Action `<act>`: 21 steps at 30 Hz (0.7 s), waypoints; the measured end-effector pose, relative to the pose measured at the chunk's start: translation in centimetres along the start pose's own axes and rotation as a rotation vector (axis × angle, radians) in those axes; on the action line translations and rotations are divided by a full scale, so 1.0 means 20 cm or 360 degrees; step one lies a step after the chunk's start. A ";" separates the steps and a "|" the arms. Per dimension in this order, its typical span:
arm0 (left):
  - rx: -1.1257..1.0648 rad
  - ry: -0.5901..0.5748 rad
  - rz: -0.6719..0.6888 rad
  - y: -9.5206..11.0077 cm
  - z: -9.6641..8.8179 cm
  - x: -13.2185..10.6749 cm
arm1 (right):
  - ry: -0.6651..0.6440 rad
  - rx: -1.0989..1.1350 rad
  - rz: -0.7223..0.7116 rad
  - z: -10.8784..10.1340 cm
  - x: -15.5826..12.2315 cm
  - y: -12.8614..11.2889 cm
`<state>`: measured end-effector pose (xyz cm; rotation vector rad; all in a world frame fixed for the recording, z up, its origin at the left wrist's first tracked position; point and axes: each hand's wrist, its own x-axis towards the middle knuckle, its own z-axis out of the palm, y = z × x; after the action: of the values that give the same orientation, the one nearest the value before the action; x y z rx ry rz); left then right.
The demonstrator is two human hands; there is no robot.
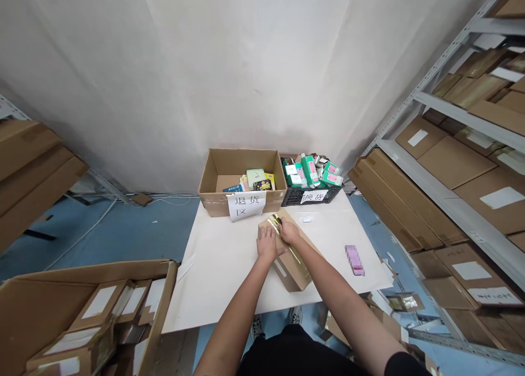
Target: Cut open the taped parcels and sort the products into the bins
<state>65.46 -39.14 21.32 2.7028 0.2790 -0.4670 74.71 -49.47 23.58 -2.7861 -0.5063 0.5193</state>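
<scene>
Near the front edge of a white bench [221, 261], a brown carton [293, 276] lies slantwise under both hands, its near end turned toward the right, with a strip of shiny gold tape [296, 255] running along its top. The left hand [268, 244] rests on the carton's top toward its far end, fingers spread and thumb held out, beside the tape. The right hand [289, 232] is curled around a small dark tool [277, 219] marked with yellow, which lies over the tape at the far end; whether its tip touches the tape cannot be told. Beyond the carton, at the back of the bench, stand an open cardboard box [213, 202] holding small packages [255, 176] and bearing a paper sign [246, 206], and, just right of it, a black crate [292, 197] full of green and pink packets [309, 171]. A pinkish-purple item [355, 260], pixelated, lies well apart on the bench's right. Below left, a large open box [171, 275] holds taped parcels [98, 302], and racks [476, 235] stacked with cartons [461, 160] stand on the right
</scene>
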 end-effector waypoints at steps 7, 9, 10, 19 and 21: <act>0.0042 -0.0043 -0.0022 0.01 -0.03 -0.01 | -0.0053 -0.0071 0.0057 -0.02 0.00 -0.07; 0.0041 -0.0056 -0.0030 0.01 -0.04 -0.01 | -0.0039 -0.0058 0.0062 -0.01 -0.01 -0.08; 0.0038 -0.0056 -0.0029 0.02 -0.05 -0.01 | -0.0031 -0.0043 0.0052 -0.01 -0.02 -0.08; 0.0109 -0.0227 0.0048 -0.04 -0.10 -0.04 | -0.0108 -0.0107 0.0052 -0.05 -0.02 -0.08; 0.0139 -0.0232 0.0045 -0.05 -0.12 -0.04 | -0.0155 -0.0189 0.0036 -0.08 -0.01 -0.10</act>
<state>65.22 -37.47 23.33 2.7354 0.1836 -0.6792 74.69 -48.07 25.66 -2.8930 -0.5437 0.6529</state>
